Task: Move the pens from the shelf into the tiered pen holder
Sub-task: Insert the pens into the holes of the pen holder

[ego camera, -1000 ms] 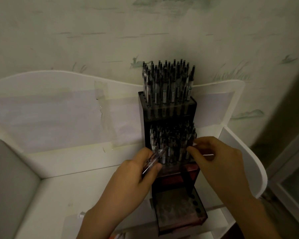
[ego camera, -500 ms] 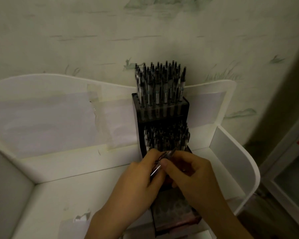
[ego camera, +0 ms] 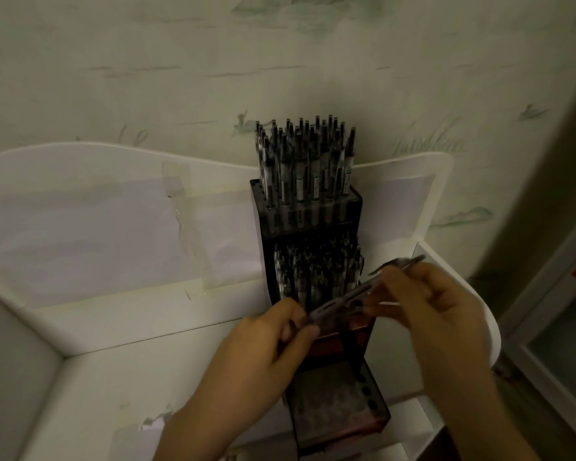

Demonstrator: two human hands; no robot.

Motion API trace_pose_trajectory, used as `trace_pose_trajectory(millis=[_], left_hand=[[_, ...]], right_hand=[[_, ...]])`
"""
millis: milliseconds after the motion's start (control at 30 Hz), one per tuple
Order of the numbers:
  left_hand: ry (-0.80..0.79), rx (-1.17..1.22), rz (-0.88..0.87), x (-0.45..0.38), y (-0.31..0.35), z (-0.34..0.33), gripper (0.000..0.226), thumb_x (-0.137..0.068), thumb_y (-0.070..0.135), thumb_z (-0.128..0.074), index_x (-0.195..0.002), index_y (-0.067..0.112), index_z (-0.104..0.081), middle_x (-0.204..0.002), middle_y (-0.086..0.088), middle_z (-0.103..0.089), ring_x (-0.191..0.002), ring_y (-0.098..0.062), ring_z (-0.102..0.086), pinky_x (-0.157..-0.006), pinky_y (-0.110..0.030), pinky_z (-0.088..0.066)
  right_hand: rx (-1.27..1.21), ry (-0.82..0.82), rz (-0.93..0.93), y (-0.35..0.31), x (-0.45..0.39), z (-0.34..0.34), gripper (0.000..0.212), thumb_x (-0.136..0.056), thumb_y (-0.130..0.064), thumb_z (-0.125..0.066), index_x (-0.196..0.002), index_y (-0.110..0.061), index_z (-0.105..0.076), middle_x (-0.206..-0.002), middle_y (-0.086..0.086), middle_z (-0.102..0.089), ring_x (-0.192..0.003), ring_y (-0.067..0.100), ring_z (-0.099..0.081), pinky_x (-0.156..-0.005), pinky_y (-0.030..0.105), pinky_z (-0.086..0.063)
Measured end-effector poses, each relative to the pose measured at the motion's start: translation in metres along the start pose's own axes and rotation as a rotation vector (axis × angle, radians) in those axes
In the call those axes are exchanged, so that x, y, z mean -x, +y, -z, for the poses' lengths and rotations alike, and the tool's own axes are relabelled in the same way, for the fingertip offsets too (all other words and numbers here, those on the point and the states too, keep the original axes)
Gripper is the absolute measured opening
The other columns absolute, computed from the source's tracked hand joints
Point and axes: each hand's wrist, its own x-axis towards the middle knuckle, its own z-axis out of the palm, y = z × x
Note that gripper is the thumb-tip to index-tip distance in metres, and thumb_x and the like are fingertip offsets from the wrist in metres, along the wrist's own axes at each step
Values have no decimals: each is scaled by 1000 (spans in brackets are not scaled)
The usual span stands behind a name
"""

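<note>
Two tiers of the dark pen holder [ego camera: 308, 214] bristle with pens [ego camera: 305, 161]

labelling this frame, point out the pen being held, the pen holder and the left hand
pen [ego camera: 353, 296], head view, mid barrel
pen holder [ego camera: 308, 219], head view, top tier's front wall
left hand [ego camera: 266, 347], head view, back of hand

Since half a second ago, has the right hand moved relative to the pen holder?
Yes. The right hand has drawn away to the right of the tiered pen holder, pulling a pen out past its right edge, apart from the left hand.
</note>
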Motion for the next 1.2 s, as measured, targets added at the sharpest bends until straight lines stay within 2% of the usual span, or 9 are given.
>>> trace_pose_trajectory(millis=[167, 333, 400, 467, 533, 767, 1000, 1133, 1200], left_hand=[[90, 5, 22, -1, -5, 9, 18, -91, 41, -57, -77, 30, -53, -58, 3, -46, -48, -8, -44, -48, -19, -31], [118, -3, 29, -2, -6, 14, 20, -90, 42, -57, -77, 27, -54, -59, -1, -46, -48, -9, -43, -48, -18, -30], [121, 3, 42, -1, -6, 14, 20, -90, 43, -56, -77, 27, -55, -57, 4, -45, -48, -8, -44, -47, -17, -31], [125, 2, 50, 0, -7, 15, 22, -90, 44, -56, -78, 26, -55, -57, 4, -46, -47, -9, -44, -47, -18, -31], [132, -1, 52, 1, -9, 15, 22, -90, 44, -56, -79, 25, -55, -58, 3, -46, -47, -9, -43, -48, -19, -32], [134, 1, 70, 4, -9, 14, 21, -91, 42, -57, -79, 25, -56, -57, 6, -45, -47, -9, -43, -48, -19, -32], [140, 22, 79, 5, -8, 15, 20, -91, 40, -58, -78, 26, -56, -56, 5, -45, -47, -8, -42, -47, -17, -31], [141, 17, 81, 6, -9, 16, 20, -91, 42, -56, -78, 27, -55, -56, 5, -45, -46, -8, -43, -47, -18, -32], [142, 19, 81, 6, -10, 16, 20, -91, 42, -56, -79, 27, -55, -56, 3, -45, -47, -8, -43, -48, -19, -32]], right_hand=[[294, 131, 309, -17, -12, 19, 7, -85, -24, -68, -90, -20, -68, -76, -2, -72, -69, 13, -71, -67, 27, -59], [561, 143, 423, -2, -19, 14, 6, -87, -34, -67, -90, -32, -63, -76, -16, -68, -74, 6, -69, -72, 35, -58], [642, 129, 473, 4, -22, 11, 8, -87, -31, -68, -88, -33, -60, -74, -22, -64, -72, 0, -66, -69, 24, -57], [687, 107, 498, 9, -25, 9, 11, -87, -28, -69, -86, -32, -59, -75, -27, -60, -76, -12, -62, -63, 5, -49], [716, 80, 502, 14, -27, 9, 11, -88, -25, -70, -87, -29, -59, -74, -25, -58, -78, -20, -57, -63, -5, -40], [729, -18, 526, 24, -34, 4, 6, -89, -23, -68, -91, -19, -65, -78, -16, -62, -86, -8, -60, -67, -3, -40], [776, -62, 533, 27, -36, 4, 6, -90, -21, -66, -88, -15, -65, -74, -9, -65, -67, -4, -61, -63, 1, -44], [835, -112, 480, 42, -36, 6, 7, -91, -20, -66, -87, -15, -64, -71, -9, -65, -61, 1, -61, -61, 15, -51], [829, -118, 462, 47, -36, 6, 6, -90, -19, -68, -88, -14, -66, -70, -11, -63, -61, -2, -61, -60, 9, -49]])
